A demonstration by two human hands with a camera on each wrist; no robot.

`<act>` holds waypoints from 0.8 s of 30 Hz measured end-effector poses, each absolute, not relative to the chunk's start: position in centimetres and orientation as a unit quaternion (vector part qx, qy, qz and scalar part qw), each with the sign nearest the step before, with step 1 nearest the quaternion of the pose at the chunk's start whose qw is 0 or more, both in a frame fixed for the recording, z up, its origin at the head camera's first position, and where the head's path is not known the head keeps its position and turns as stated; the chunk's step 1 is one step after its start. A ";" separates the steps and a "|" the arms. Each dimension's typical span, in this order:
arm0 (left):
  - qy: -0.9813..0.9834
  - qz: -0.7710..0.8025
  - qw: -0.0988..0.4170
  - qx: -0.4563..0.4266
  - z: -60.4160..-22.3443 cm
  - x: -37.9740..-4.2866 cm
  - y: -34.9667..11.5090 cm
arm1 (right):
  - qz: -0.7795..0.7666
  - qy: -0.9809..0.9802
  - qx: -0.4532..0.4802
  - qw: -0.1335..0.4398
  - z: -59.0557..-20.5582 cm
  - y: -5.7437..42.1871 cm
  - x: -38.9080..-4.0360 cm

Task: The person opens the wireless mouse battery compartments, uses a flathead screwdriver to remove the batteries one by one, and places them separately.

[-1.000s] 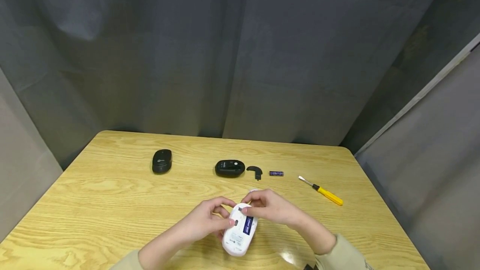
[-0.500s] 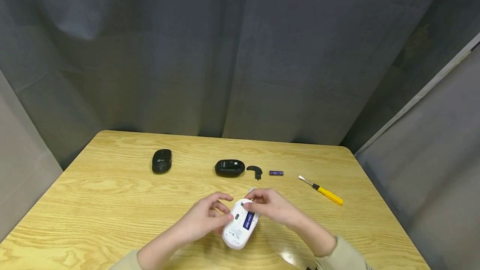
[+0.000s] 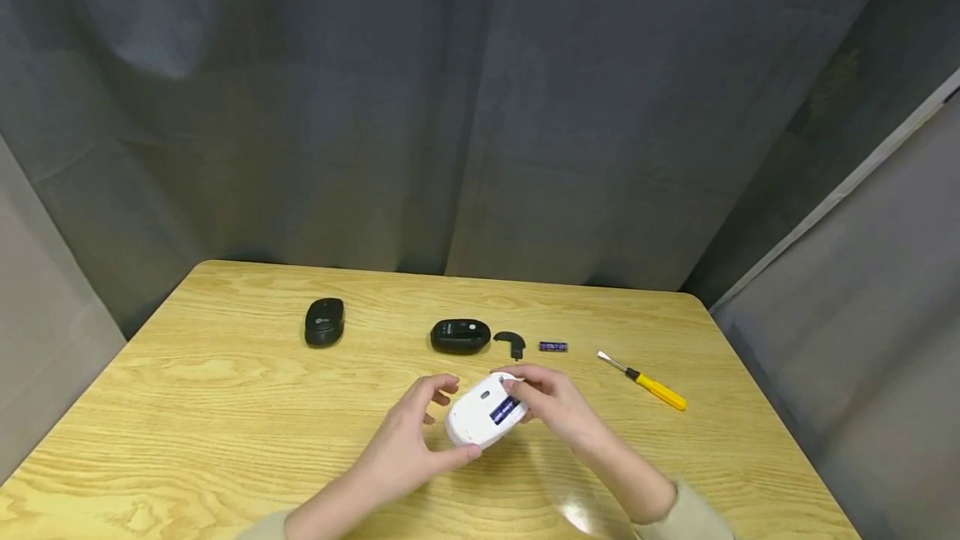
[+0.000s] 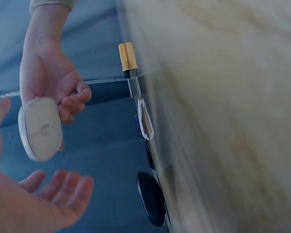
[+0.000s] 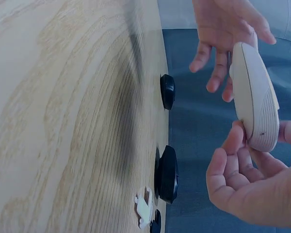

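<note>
White mouse (image 3: 468, 422) is in the air above the table (image 3: 225, 407), underside up and tilted. Right hand (image 3: 557, 408) has it: thumb and fingers clamped on the far-right end, thumb on the underside by the small slot, other fingers curled behind the shell. Most of the body sticks out past that grip toward the left hand (image 3: 402, 450).

Left hand: thumb and fingers well apart, cupped around the mouse's free end. Head view overlaps its thumb tip with the near edge; left wrist view shows a gap, so no grip there.

Purple battery (image 3: 502, 412) sits in the mouse's bay, just beside the right thumb.

On the table beyond the hands, left to right: black mouse (image 3: 324, 322), rounded black mouse (image 3: 460, 337), curved black cover (image 3: 513, 343), loose battery (image 3: 552, 347), yellow screwdriver (image 3: 658, 390). Right wrist view also has a thin white piece (image 5: 144, 208) on the tabletop, near the rounded one.
</note>
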State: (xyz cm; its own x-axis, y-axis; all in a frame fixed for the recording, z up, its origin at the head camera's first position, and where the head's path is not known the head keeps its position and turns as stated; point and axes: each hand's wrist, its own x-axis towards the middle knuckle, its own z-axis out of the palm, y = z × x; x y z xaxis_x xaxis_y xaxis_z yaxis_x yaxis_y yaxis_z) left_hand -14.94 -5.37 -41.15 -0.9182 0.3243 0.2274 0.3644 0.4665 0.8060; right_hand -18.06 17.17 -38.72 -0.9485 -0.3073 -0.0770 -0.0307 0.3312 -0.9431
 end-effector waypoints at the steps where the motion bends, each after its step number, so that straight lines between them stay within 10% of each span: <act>1: -0.864 -0.463 0.033 -0.198 -41.2 -14.9 -5.3 | -0.573 0.805 -0.099 0.120 -38.7 17.2 -18.0; 24: -0.878 -0.431 0.103 -0.180 -40.5 -15.1 -4.0 | -0.627 0.774 -0.050 0.078 -38.7 15.9 -16.9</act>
